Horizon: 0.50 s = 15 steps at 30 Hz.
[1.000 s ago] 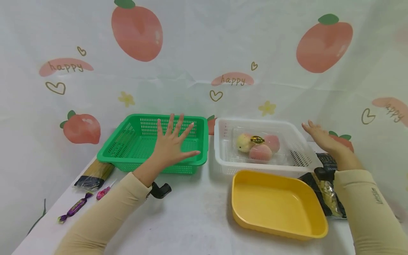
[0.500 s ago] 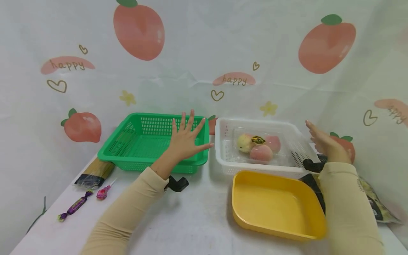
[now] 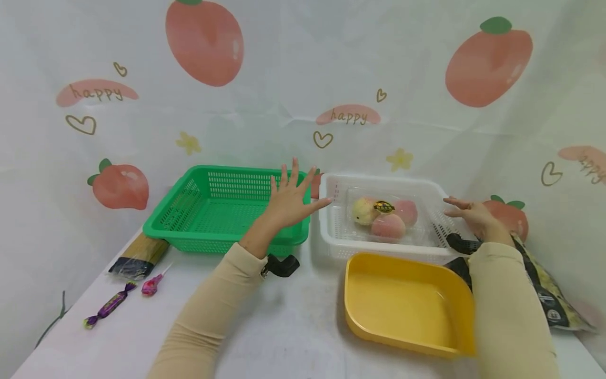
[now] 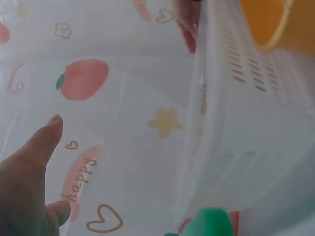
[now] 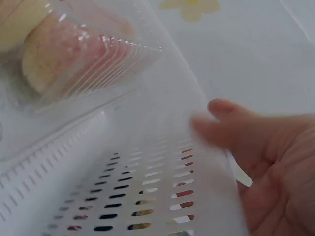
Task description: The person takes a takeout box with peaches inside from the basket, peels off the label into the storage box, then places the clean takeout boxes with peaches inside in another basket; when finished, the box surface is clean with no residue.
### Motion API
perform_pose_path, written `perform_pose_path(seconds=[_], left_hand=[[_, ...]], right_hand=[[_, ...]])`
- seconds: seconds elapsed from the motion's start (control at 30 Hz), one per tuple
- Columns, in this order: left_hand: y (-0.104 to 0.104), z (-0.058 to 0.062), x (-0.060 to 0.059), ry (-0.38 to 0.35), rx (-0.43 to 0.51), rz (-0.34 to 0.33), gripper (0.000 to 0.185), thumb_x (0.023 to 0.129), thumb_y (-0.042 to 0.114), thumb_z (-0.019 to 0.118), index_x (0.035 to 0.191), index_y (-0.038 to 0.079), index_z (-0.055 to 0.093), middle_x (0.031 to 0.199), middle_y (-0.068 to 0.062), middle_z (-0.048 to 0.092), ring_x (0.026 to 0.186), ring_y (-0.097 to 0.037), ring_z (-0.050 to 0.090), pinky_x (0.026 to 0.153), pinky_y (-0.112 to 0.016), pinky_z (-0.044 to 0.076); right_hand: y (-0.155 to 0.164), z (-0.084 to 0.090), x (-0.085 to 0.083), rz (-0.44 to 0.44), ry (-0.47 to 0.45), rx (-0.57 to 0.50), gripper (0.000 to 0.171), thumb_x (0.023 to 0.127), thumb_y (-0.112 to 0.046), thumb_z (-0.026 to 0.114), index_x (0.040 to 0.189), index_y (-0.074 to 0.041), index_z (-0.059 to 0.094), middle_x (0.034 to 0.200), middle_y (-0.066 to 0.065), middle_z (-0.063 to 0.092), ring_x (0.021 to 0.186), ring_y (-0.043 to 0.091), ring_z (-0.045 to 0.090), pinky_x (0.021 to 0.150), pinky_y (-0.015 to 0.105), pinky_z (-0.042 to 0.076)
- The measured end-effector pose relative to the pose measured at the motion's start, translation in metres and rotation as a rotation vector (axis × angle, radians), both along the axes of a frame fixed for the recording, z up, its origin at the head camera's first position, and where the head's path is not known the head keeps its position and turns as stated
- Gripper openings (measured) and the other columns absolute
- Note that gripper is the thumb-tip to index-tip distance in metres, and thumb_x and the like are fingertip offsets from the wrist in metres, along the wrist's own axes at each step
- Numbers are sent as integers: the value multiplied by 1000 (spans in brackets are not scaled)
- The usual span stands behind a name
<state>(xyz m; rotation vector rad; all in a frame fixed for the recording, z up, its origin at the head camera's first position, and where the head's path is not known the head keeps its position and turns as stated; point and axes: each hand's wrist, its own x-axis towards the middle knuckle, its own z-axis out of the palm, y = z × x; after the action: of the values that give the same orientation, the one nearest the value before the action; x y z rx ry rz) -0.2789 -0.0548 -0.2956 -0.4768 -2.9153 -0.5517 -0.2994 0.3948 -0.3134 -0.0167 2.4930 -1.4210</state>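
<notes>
A white slotted basket [image 3: 331,231] sits on the bench [image 3: 293,326], its long axis running left to right, open side up. Inside lies a clear plastic pack of peaches [image 3: 384,215] with a small round dark and gold sticker on top; its writing is too small to read. The left hand [image 3: 290,201] is spread with straight fingers, released and holding nothing, its fingertips just beside the basket's left rim. The right hand [image 3: 468,213] is at the basket's right rim with fingers extended; the wrist view shows them against the outer wall, not curled round it. So the basket lies between the two hands. A green basket [image 3: 208,210] stands just to its left, a yellow tray [image 3: 407,305] in front. The backdrop [image 3: 303,79] reads "happy" among peach drawings.
</notes>
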Motion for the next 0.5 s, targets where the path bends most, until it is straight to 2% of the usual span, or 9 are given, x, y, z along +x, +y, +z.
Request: perform_pose_path(seconds=[0.13, 0.27, 0.4, 0.5], left_hand=[[9, -1, -5, -54, 67, -19, 83, 85, 73, 36, 148, 38, -3, 154, -8, -23, 142, -36, -16, 113, -61, -3], [20, -1, -11, -110, 185, -63, 81, 89, 65, 40, 151, 27, 4, 156, -15, -13, 142, -40, -11, 113, -60, 0], [31, -2, -17, -196, 376, -156, 76, 94, 50, 45, 151, 12, 12, 157, -17, -2, 144, -37, -6, 115, -57, 3], [40, -5, -22, -300, 545, -203, 72, 95, 43, 48, 151, 11, 15, 158, -11, 5, 146, -30, 3, 116, -51, 11]], right_hand=[[-1, -17, -10, -55, 53, 49, 61, 91, -4, 53, 142, 5, 21, 153, 11, -10, 139, 39, -19, 107, 65, -9], [0, -21, -11, -66, 84, 55, 62, 89, 0, 52, 141, 7, 21, 152, 12, -8, 139, 39, -16, 109, 63, -7], [-2, -22, -10, -79, 89, 44, 61, 89, 1, 51, 141, 7, 21, 152, 13, -8, 140, 38, -14, 110, 62, -5], [-3, -23, -10, -87, 91, 43, 61, 89, 1, 51, 142, 6, 21, 152, 13, -7, 140, 38, -13, 110, 63, -5]])
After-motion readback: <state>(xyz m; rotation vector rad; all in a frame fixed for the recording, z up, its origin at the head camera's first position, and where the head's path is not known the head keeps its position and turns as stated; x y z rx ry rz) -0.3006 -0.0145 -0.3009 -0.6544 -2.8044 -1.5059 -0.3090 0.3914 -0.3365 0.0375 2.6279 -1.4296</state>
